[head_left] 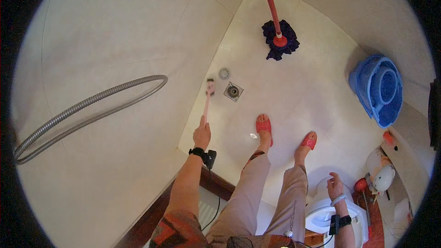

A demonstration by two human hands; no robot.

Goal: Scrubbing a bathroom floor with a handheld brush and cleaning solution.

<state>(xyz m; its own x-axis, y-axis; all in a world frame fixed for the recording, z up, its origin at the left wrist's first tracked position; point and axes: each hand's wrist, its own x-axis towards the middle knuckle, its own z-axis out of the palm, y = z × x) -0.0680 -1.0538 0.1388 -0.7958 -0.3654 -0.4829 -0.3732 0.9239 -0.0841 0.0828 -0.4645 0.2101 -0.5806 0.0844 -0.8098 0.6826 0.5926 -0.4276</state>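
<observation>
My left hand (202,135) is closed around the pink handle of a long-handled scrub brush (207,105). The brush's blurred head rests by the floor's left edge, near the wall, left of a square metal floor drain (234,91). Just above that drain lies a round grey drain cover (224,73). My right hand (335,185) holds nothing, its fingers loosely bent and apart, over the white toilet (320,215).
A mop (280,39) with a red pole and dark strands stands on the floor ahead. To the right is a blue mop bucket (377,89). A metal shower hose (93,101) hangs along the left wall. A red plunger (361,185) stands beside the toilet.
</observation>
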